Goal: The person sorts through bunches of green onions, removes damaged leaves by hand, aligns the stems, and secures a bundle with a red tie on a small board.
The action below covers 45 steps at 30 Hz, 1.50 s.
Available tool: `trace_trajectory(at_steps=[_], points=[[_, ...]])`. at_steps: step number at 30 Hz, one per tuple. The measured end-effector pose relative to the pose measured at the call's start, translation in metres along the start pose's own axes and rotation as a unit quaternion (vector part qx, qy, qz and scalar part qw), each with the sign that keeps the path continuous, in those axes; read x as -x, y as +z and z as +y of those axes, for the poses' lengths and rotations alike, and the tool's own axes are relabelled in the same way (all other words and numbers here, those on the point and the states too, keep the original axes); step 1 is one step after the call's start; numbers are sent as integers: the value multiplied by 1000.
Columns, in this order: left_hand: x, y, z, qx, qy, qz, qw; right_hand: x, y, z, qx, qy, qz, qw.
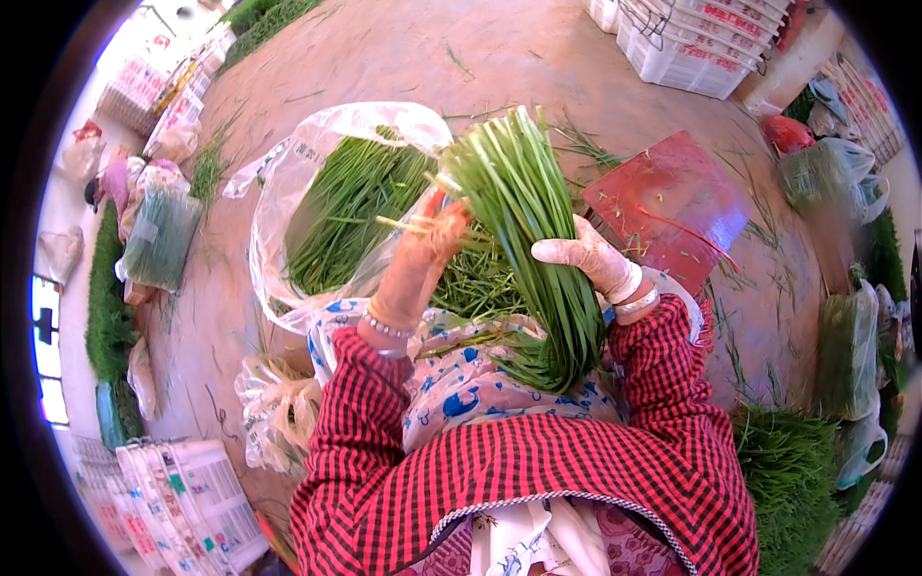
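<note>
A thick bunch of garlic chives (519,182) is held up over my lap, pale cut ends at the top and green leaves drooping below. My right hand (588,259), in a thin pale glove, is wrapped round its middle, thumb across the front. Beside the stem ends is my left hand (427,252), also gloved, closed on a few loose pale stalks (401,226) that stick out to the left. Its fingertips are partly hidden against the bunch. Loose green trimmings (485,288) lie on the blue-patterned plastic apron (466,398) across my lap.
Ahead to the left, an open clear plastic bag (274,245) holds more chives (355,206). A red board (663,197) with a red strap lies ahead to the right. White crates (677,53) stand at the far right, others (197,504) at the near left. Grass-like greens (788,470) lie near right.
</note>
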<state>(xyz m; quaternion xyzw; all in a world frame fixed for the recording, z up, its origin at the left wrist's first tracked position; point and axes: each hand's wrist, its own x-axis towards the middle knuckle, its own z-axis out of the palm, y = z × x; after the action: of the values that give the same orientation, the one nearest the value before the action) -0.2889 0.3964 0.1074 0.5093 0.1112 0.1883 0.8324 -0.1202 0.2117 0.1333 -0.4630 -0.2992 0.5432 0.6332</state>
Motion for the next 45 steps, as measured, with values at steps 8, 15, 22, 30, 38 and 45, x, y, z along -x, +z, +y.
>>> trace_trajectory(at_steps=[8,15,22,30,38,45], points=[[-6,13,-4,132,23,9,991,-6,11,32,-37,74,-27,996],[5,1,-23,153,4,30,988,-5,57,35,566,-16,86,820],[4,-16,-18,148,-54,-3,987,10,66,32,687,-152,-34,710],[10,-3,-10,181,-57,-6,982,21,75,21,708,-175,-55,682],[4,14,-5,174,-90,-88,977,-50,62,-72,538,-527,37,657],[8,6,-28,178,69,-43,981,-67,82,-60,531,-229,-201,791]])
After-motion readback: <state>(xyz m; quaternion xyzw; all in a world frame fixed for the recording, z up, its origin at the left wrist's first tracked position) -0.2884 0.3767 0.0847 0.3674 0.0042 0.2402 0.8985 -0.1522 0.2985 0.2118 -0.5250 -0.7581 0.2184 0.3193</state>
